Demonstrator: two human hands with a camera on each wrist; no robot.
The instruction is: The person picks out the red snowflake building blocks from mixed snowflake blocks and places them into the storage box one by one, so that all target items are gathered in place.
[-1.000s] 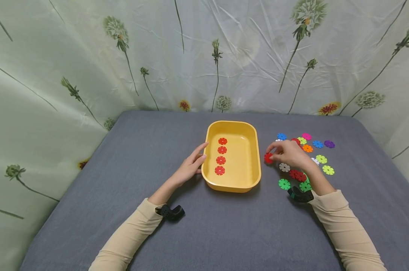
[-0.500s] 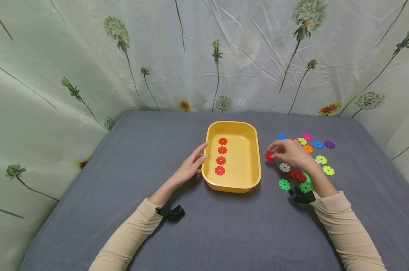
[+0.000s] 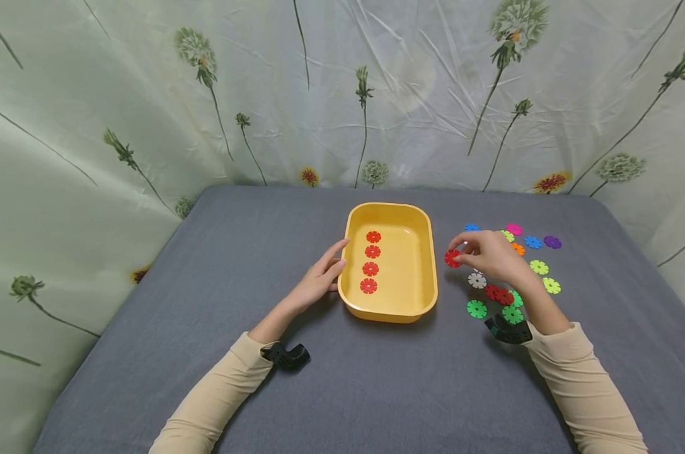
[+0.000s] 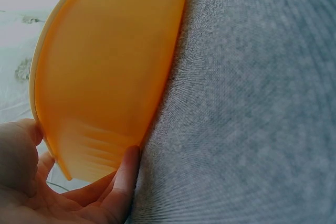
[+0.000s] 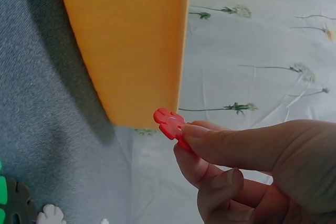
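Observation:
In the head view my right hand (image 3: 488,255) pinches a red notched plastic disc (image 3: 452,258) between thumb and fingertips, to the right of the yellow basin (image 3: 387,314). The right wrist view shows that disc (image 5: 170,123) held raised by its edge, overlapping the basin's lower corner. My left hand (image 3: 314,282) rests on the basin's left side, thumb and index finger at the rim, other fingers laid against the outer wall (image 4: 115,66). Inside the basin several red discs (image 3: 370,268) lie flat in a column along its left half.
Several loose discs lie on the grey cloth around and beneath my right hand: white (image 3: 477,280), dark red (image 3: 499,294), green (image 3: 476,309), yellow (image 3: 539,267), blue (image 3: 532,242), purple (image 3: 552,242) and pink (image 3: 514,229). A floral curtain (image 3: 297,94) hangs behind the table.
My right hand has risen slightly with the red disc, shifting a little up and right in the head view. The left hand, the basin and the discs in it stay put.

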